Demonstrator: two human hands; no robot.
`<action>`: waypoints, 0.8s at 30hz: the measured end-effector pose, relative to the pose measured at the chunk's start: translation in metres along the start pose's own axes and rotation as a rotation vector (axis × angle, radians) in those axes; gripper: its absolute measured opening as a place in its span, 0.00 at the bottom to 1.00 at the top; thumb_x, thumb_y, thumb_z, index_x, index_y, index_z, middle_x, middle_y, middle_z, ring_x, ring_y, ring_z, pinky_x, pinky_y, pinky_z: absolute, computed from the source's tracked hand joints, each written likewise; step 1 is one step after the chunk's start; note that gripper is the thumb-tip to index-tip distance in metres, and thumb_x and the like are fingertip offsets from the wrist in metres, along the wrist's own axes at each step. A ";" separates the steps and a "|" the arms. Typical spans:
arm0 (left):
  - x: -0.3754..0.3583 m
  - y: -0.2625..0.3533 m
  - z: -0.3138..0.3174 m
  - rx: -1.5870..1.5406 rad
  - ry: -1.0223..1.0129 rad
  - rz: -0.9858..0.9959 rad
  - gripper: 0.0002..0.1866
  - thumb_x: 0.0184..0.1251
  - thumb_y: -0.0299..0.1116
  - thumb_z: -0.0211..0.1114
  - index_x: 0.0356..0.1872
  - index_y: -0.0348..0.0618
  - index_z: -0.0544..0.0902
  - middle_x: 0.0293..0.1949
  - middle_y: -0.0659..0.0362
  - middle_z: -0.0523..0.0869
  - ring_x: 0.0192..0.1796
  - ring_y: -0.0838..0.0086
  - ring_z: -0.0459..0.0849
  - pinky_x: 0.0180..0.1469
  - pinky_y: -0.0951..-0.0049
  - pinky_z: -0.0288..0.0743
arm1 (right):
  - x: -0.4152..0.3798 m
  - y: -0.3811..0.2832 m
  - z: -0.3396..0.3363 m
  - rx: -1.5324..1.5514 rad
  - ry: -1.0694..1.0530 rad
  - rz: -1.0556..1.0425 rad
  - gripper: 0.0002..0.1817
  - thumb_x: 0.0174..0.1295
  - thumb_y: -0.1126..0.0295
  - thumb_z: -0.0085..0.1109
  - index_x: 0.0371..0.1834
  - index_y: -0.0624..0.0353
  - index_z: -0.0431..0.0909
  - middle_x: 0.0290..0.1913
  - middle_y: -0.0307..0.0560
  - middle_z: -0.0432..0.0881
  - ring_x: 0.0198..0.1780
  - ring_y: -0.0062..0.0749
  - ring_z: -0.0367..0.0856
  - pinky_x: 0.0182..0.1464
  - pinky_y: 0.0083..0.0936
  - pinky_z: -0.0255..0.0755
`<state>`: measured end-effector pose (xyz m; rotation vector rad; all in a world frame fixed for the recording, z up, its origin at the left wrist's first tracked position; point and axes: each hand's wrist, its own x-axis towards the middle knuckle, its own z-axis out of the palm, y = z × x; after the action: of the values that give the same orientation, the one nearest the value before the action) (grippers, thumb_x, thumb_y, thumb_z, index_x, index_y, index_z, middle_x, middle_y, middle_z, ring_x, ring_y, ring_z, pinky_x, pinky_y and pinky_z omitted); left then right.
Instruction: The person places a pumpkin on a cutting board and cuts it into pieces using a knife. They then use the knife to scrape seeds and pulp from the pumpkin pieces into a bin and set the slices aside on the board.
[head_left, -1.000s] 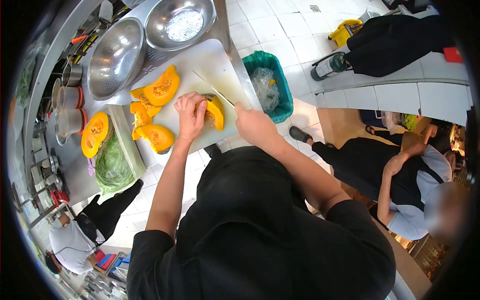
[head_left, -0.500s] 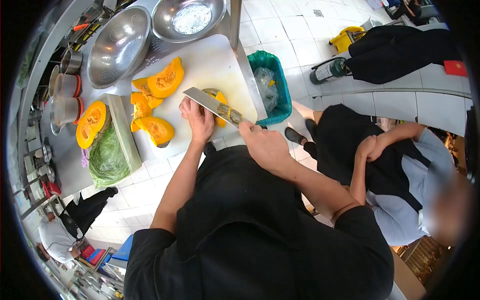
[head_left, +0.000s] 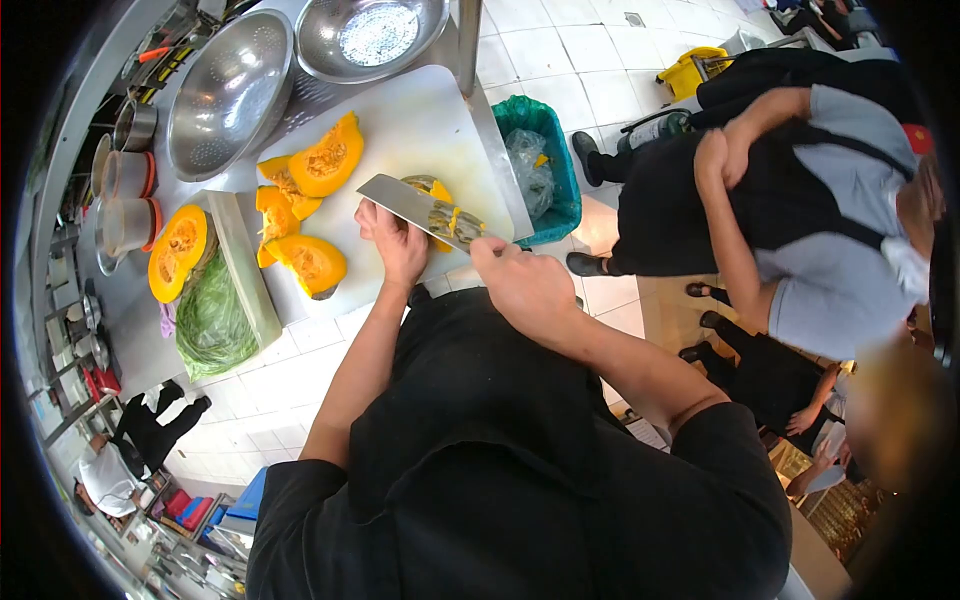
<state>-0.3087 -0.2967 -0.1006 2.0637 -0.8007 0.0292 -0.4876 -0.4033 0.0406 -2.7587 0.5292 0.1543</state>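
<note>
Kitchen bench [head_left: 140,330]: four pumpkin wedges [head_left: 312,262] already cut lie at nine o'clock as the left hand [head_left: 395,240] pins another pumpkin piece [head_left: 432,193], right-hand [head_left: 520,285] fingers clamped on the cleaver [head_left: 415,208].

A cleaver [head_left: 420,212] is gripped in the right hand [head_left: 520,282] and laid flat over a pumpkin wedge [head_left: 436,192], which is steadied by the left hand [head_left: 395,243] on a white board [head_left: 420,120].

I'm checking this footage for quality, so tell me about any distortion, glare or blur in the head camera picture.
Head view: strong fisheye bending, with a black vignette at the edges; bright glare in the upper steel bowl; the cleaver in the right hand and the pumpkin wedge are sharp; a blurred patch at the far right.
</note>
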 end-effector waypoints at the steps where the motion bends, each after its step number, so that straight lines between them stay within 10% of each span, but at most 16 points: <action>1: 0.001 0.000 0.000 -0.003 0.001 -0.009 0.20 0.65 0.32 0.70 0.59 0.47 0.81 0.60 0.50 0.75 0.65 0.51 0.67 0.71 0.51 0.59 | 0.005 0.000 0.001 -0.001 0.000 0.000 0.11 0.66 0.75 0.55 0.49 0.65 0.72 0.29 0.54 0.86 0.28 0.46 0.90 0.27 0.40 0.82; 24: 0.010 0.016 -0.005 0.009 -0.019 -0.004 0.12 0.78 0.40 0.66 0.56 0.52 0.85 0.57 0.54 0.74 0.63 0.57 0.68 0.69 0.53 0.57 | 0.043 0.048 -0.009 0.302 -0.280 0.157 0.09 0.70 0.75 0.49 0.50 0.63 0.74 0.38 0.63 0.89 0.40 0.64 0.90 0.41 0.55 0.82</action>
<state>-0.3083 -0.3044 -0.0823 2.0771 -0.8097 0.0114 -0.4659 -0.4628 0.0280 -2.3527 0.6331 0.4514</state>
